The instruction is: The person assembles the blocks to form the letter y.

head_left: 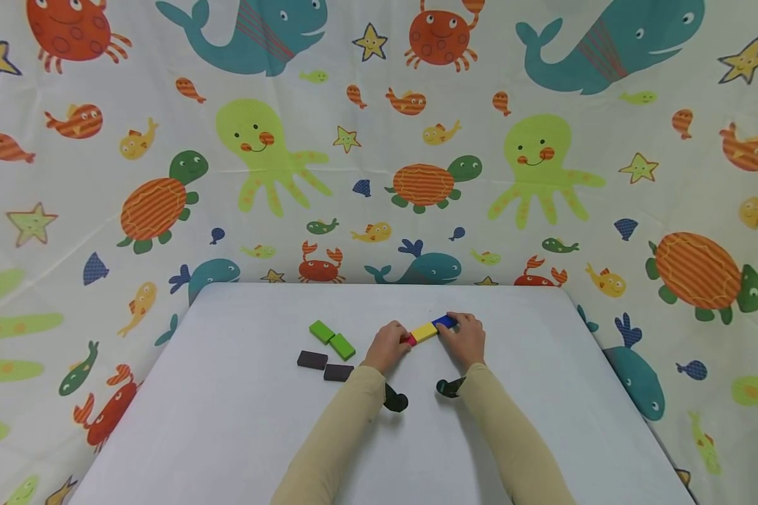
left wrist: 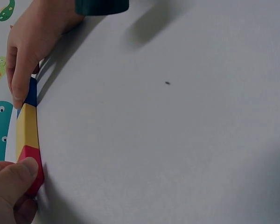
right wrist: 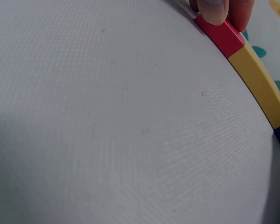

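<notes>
A red block (right wrist: 219,37), a yellow block (head_left: 424,332) and a blue block (head_left: 443,321) lie end to end in one slanting row on the white table. My left hand (head_left: 387,347) grips the red block at the near-left end; its thumb (left wrist: 29,167) lies over the block's top in the left wrist view. At the far-right end my right hand (head_left: 466,342) holds the blue block between thumb and fingers, covering part of it. The yellow block sits between them, untouched by fingers, its ends meeting the other two.
Left of the hands lie two green blocks (head_left: 321,332) (head_left: 342,346), corner to corner. Nearer me are two dark brown blocks (head_left: 312,360) (head_left: 338,372), one partly beside my left sleeve (head_left: 347,414). Behind the table (head_left: 227,435) hangs a sea-animal curtain (head_left: 354,252).
</notes>
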{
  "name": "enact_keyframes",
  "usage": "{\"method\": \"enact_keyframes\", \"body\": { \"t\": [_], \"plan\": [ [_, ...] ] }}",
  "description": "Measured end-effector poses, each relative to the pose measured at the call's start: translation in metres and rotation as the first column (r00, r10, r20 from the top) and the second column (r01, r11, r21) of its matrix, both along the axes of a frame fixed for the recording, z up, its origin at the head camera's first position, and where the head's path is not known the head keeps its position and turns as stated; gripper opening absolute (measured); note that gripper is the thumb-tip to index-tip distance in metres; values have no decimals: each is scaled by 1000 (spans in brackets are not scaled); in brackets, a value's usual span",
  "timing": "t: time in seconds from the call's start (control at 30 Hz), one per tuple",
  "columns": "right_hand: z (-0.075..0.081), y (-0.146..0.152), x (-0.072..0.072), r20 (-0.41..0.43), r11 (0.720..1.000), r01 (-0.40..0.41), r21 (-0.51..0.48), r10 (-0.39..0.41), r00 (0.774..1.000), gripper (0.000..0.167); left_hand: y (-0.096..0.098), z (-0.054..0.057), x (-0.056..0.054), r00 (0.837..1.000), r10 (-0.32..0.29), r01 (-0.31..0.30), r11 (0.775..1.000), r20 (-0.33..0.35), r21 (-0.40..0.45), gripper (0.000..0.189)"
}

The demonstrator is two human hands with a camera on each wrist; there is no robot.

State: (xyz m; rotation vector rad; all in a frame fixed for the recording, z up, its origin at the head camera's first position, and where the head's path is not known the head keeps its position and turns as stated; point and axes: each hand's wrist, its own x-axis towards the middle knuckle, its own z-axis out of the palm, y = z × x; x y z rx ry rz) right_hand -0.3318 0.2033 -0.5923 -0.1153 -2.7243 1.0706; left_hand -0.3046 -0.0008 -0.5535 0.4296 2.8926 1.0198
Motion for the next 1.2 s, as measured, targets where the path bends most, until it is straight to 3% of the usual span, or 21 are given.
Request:
{"method": "enact_keyframes", "body": {
  "t": [0.47, 1.2],
  "plan": [
    [5, -3, 4, 36, 1000, 11, 6, -11, 999, 51, -1, 2, 3, 1000, 3, -3, 1000, 4, -2, 19],
    [2, -5, 4, -7, 999, 16, 38, -16, 1000, 51, 1, -1, 1, 1000, 9, -9, 1000, -17, -21, 19]
  ]
}}
